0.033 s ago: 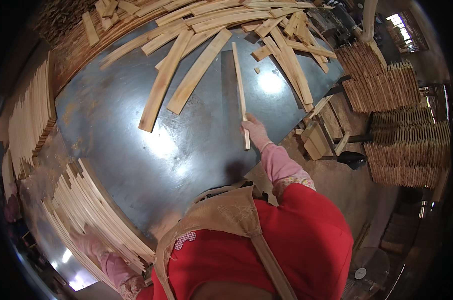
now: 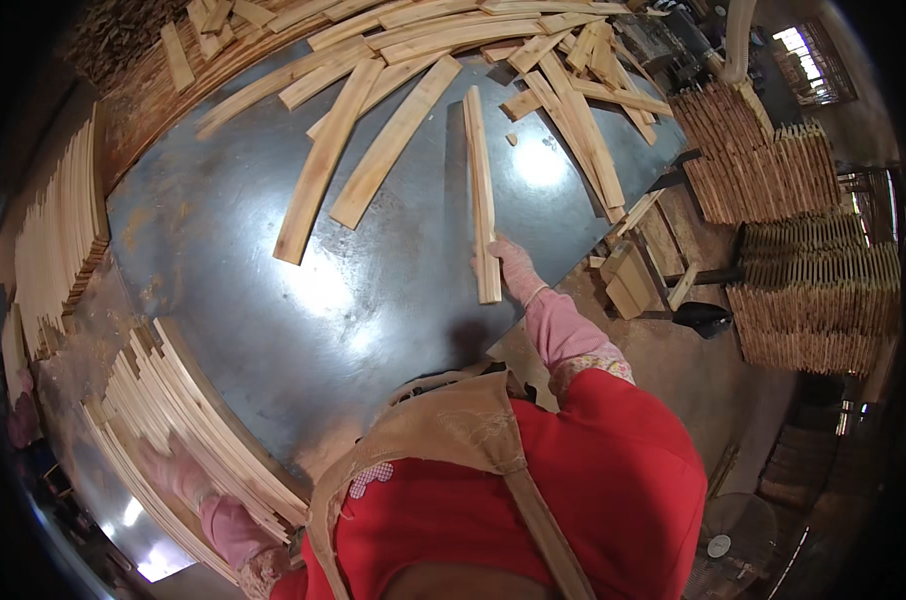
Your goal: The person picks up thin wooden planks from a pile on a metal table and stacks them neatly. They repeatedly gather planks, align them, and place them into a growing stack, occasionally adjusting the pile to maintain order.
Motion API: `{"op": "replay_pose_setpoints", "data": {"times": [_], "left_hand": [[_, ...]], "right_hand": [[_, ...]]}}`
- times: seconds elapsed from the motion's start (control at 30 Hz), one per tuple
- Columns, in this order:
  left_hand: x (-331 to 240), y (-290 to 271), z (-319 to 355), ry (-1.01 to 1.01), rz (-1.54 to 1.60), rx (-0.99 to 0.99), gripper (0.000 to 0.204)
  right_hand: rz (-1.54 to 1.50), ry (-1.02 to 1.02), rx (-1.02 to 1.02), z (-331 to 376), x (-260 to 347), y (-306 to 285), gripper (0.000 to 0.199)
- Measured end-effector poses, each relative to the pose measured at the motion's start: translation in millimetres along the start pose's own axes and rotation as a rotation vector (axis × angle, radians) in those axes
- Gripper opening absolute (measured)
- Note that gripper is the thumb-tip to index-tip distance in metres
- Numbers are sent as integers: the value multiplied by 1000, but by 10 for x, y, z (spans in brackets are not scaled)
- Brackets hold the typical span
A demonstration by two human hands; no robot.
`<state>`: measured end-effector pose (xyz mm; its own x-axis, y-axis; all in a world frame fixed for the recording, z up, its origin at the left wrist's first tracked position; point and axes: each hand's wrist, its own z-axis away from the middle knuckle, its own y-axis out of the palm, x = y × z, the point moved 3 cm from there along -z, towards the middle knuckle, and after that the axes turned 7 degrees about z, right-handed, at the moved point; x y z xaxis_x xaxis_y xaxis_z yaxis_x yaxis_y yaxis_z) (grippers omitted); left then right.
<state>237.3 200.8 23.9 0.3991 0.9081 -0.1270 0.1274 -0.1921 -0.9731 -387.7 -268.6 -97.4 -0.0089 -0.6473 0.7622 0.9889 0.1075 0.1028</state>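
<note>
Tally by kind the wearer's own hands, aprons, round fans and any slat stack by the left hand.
Pink-sleeved left hand and right hand: 2
Brown cloth apron: 1
Round white-hubbed fan: 1
Stack of long pale wooden slats: 1
Total: 5

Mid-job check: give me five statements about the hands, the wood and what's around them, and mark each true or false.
1. The right hand holds a long piece of wood near its lower end. True.
2. Loose boards lie on the far part of the metal table. True.
3. The left hand is over those loose boards. False: the left hand is at the stack of strips, lower left in the view.
4. A small wood scrap lies to the right of the held piece. True.
5. The fan is at the upper left of the view. False: the fan is at the lower right.
</note>
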Motion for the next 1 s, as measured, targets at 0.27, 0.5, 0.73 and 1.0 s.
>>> {"op": "replay_pose_setpoints", "data": {"times": [0.27,0.5,0.73,1.0], "left_hand": [[-3852,1465,83,653,481,222,61],[-4789,1731,172,580,342,442,69],[-4716,1434,438,564,648,434,76],[-5697,1489,474,289,782,417,72]], "right_hand": [[-245,152,223,229,243,-19,61],[-4,85,87,257,438,-291,42],[534,-217,97,-495,922,14,46],[596,-351,524,-2504,3593,2440,58]]}}
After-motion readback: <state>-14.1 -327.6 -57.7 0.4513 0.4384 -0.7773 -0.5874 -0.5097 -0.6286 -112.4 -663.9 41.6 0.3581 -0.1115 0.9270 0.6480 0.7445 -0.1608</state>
